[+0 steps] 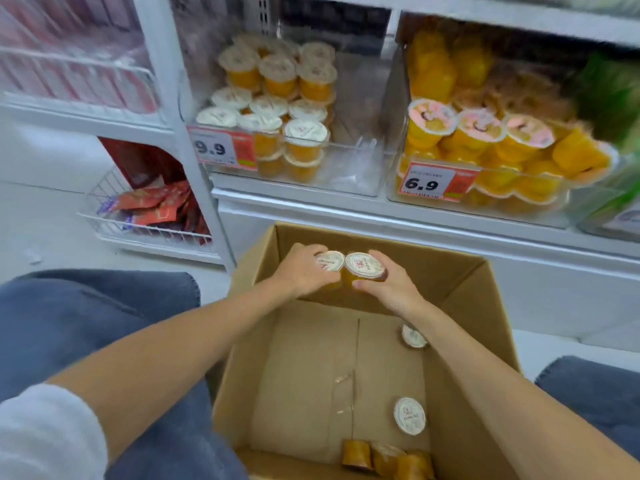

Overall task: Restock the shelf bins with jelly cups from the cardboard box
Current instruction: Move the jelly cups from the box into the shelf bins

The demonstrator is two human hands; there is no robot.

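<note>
An open cardboard box [464, 296] stands on the floor between my knees. My left hand [304, 271] grips one orange jelly cup with a white lid [329, 260], and my right hand [388, 285] grips another [365, 265]. Both cups are held side by side, touching, above the far end of the box. Several more jelly cups lie loose in the box, one by my right forearm [412, 337], one lower [409, 415] and some on their sides at the near edge [388, 459]. Ahead, a clear shelf bin [353, 157] holds stacked matching cups [277, 98] on its left half.
A second clear bin [485, 199] on the right is filled with pink-lidded orange cups [478, 126]. Price tags read 9.9 [221, 147] and 6.9 [436, 181]. A wire basket of red snack packets [156, 209] sits low on the left. My knees in blue jeans [86, 323] flank the box.
</note>
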